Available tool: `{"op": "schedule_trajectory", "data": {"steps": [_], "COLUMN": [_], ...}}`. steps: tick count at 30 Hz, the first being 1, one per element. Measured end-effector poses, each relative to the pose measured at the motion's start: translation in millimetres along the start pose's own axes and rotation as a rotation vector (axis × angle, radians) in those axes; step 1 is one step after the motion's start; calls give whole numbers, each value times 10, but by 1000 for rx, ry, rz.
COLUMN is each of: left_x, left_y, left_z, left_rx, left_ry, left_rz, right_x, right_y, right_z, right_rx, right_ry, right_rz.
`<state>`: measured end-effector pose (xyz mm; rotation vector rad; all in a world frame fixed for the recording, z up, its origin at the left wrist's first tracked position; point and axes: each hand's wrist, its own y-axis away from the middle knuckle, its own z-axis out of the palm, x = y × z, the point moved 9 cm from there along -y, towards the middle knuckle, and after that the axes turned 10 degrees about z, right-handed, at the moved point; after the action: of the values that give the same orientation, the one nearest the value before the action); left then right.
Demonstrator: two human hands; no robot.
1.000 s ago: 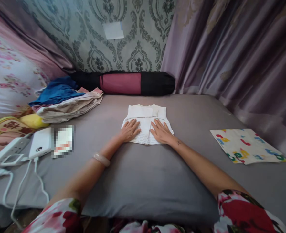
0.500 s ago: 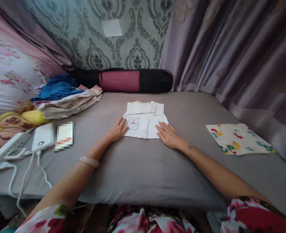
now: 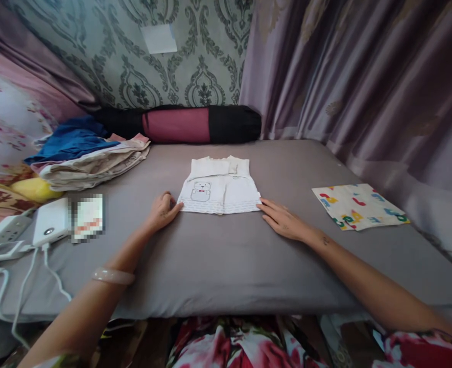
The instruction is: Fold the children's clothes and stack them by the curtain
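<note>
A small white folded garment (image 3: 218,186) with a bear drawing lies flat on the grey bed (image 3: 218,255). My left hand (image 3: 161,210) rests at its lower left corner, fingers curled and pinching the cloth's corner. My right hand (image 3: 283,220) lies flat on the sheet at the lower right corner, fingers stretched out and touching the hem. A pale bangle (image 3: 113,276) sits on my left wrist.
A folded colourful-print cloth (image 3: 359,206) lies at the right. A pile of clothes (image 3: 84,156) is at the back left, a black-and-maroon bolster (image 3: 180,124) along the wall. A white power bank (image 3: 51,230), cables and a power strip (image 3: 1,232) lie at the left edge.
Both hands slid off the top of the white garment outward and back to its lower corners, uncovering the bear drawing. The view shifted slightly right.
</note>
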<state>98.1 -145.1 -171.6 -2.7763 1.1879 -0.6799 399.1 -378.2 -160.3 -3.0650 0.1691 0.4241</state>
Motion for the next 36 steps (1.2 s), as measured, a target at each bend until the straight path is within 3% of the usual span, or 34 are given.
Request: {"op": "schedule_trajectory", "data": {"steps": [6, 9, 14, 18, 21, 26, 32, 36], "left_x": [13, 54, 162, 240, 225, 160, 227, 271], "left_y": [-4, -16, 2, -3, -13, -12, 5, 9], "left_z": [-28, -87, -124, -185, -195, -130, -113, -120], "left_rx": [-36, -38, -84, -49, -10, 60, -18, -80], "left_ry": [6, -17, 102, 167, 194, 413, 540, 499], "left_rz": [-44, -97, -197, -222, -260, -286, -189, -129], "right_x": [12, 91, 268, 309, 353, 328, 342, 284], "right_y": [-24, -130, -262, -314, -326, -383, -414, -440], "right_z": [-138, -182, -100, -6, -32, -36, 60, 28], "right_rx": [35, 73, 52, 0, 68, 121, 45, 38], "right_ry": [-124, -201, -315, -370, -358, -396, -615, -600], "right_rz": [75, 236, 536, 613, 657, 622, 557, 392]}}
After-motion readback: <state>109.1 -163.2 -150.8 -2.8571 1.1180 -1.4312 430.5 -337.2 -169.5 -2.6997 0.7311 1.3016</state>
